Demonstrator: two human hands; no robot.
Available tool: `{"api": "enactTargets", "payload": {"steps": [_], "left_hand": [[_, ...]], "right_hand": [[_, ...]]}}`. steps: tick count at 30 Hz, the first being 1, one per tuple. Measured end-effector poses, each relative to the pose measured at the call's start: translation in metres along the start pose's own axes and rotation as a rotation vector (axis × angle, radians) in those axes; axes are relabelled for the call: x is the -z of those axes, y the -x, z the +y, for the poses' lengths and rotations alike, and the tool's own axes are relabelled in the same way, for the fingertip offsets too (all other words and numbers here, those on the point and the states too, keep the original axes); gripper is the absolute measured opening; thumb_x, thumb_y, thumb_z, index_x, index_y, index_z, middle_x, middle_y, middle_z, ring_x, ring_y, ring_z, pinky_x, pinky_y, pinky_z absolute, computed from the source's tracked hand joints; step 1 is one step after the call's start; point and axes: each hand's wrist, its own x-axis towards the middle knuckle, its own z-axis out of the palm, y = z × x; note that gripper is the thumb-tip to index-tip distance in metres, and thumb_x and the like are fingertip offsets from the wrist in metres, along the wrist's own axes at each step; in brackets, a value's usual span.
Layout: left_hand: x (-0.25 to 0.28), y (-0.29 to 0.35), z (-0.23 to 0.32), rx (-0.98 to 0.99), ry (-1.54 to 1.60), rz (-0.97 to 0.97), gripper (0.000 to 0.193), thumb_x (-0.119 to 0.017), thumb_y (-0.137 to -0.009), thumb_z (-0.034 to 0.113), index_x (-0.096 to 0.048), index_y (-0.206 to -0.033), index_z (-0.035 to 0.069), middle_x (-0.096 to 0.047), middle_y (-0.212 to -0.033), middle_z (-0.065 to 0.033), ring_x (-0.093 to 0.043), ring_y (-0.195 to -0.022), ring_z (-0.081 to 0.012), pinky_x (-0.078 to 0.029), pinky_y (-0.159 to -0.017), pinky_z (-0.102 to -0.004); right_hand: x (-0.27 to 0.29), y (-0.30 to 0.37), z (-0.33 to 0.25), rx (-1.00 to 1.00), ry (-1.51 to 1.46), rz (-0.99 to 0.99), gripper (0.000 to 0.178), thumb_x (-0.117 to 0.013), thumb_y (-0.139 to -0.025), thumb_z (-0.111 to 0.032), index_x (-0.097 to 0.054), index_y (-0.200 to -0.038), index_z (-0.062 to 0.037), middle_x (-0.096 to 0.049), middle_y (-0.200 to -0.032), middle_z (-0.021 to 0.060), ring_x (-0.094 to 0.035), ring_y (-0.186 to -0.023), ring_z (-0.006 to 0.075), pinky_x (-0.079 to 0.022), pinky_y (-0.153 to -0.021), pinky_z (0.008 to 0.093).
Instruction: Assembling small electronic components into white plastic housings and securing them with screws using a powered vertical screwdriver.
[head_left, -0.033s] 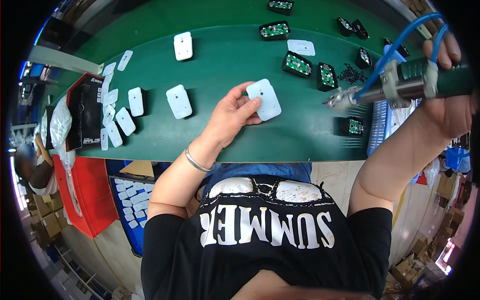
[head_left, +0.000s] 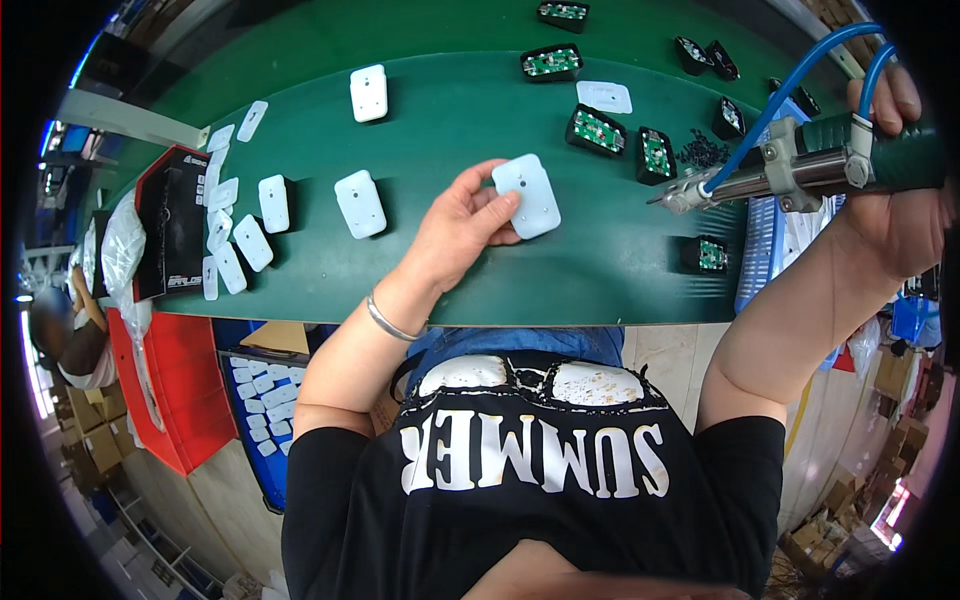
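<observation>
My left hand [head_left: 450,230] pinches a white rounded cover plate [head_left: 532,198] between thumb and fingers, above the green table [head_left: 440,285]. The plate has a dark hole and small shiny spots on its face. At the right edge my right hand [head_left: 900,232] is closed round the dark green grip of an air screwdriver [head_left: 790,176]. Its metal tip points left, toward the plate and apart from it. Beyond the tip lie black housings with green circuit boards, among them one housing [head_left: 655,155] beside a heap of tiny black screws [head_left: 703,150].
Several white covered units, such as this unit [head_left: 360,205], stand on the left, with loose white plates [head_left: 222,193] by a black box [head_left: 173,225]. A blue basket [head_left: 755,262] is at the right. Blue hoses [head_left: 790,88] arch over it. Below left are a red bin [head_left: 185,390] and another person [head_left: 72,335].
Hardly anything differs. The screwdriver, blurred before, shows sharply now with its body slightly higher. My left hand keeps hold of the cover plate.
</observation>
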Motion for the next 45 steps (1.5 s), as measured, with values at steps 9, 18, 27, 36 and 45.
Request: {"api": "enactTargets", "payload": {"steps": [9,18,27,36,45], "left_hand": [[0.033,-0.077,0.095,-0.226,-0.275,0.235,0.054,-0.056,-0.085,0.013,-0.031,-0.129,-0.002,-0.055,-0.105,-0.0146,-0.058,-0.089,-0.02,-0.051,-0.072,-0.0284],[0.071,-0.183,0.109,-0.314,-0.671,0.377,0.051,-0.063,-0.077,0.018,-0.045,-0.122,0.001,-0.059,-0.102,-0.014,-0.059,-0.091,-0.0219,-0.049,-0.076,-0.0315],[0.056,-0.232,0.133,-0.287,-1.616,0.667,0.056,-0.065,-0.076,0.026,-0.044,-0.124,0.005,-0.051,-0.119,-0.0141,-0.047,-0.11,-0.0267,-0.04,-0.09,-0.0364],[0.008,-0.31,0.099,-0.586,-1.78,-0.044,0.055,-0.059,-0.072,0.003,-0.04,-0.123,0.006,-0.045,-0.124,-0.0145,-0.042,-0.116,-0.032,-0.039,-0.095,-0.0381],[-0.006,-0.262,0.129,-0.599,-1.483,0.119,0.059,-0.07,-0.063,0.028,-0.049,-0.11,-0.001,-0.057,-0.101,-0.0196,-0.057,-0.095,-0.0306,-0.046,-0.08,-0.038]], "right_hand": [[-0.025,-0.008,0.0,0.071,-0.012,0.08,0.032,-0.063,-0.074,-0.041,-0.057,-0.082,-0.0108,-0.058,-0.068,0.0023,-0.057,-0.061,0.0066,-0.052,-0.055,0.0205],[-0.012,-0.003,-0.009,-0.035,-0.034,-0.284,0.034,-0.051,-0.084,-0.037,-0.048,-0.099,-0.0062,-0.052,-0.075,0.0043,-0.052,-0.065,0.0126,-0.045,-0.061,0.0233],[0.005,-0.003,-0.016,-0.098,0.033,-0.254,0.036,-0.035,-0.092,-0.031,-0.041,-0.109,0.0002,-0.05,-0.078,0.0073,-0.047,-0.067,0.0139,-0.038,-0.067,0.0275],[-0.017,-0.015,0.005,-0.001,0.118,-0.057,0.033,-0.052,-0.084,-0.036,-0.05,-0.098,-0.0064,-0.053,-0.077,0.0053,-0.052,-0.066,0.0135,-0.043,-0.058,0.0236],[0.004,-0.015,-0.01,-0.082,-0.013,-0.171,0.037,-0.047,-0.089,-0.031,-0.049,-0.103,0.0037,-0.053,-0.079,0.0082,-0.05,-0.069,0.0148,-0.04,-0.068,0.0285]]}}
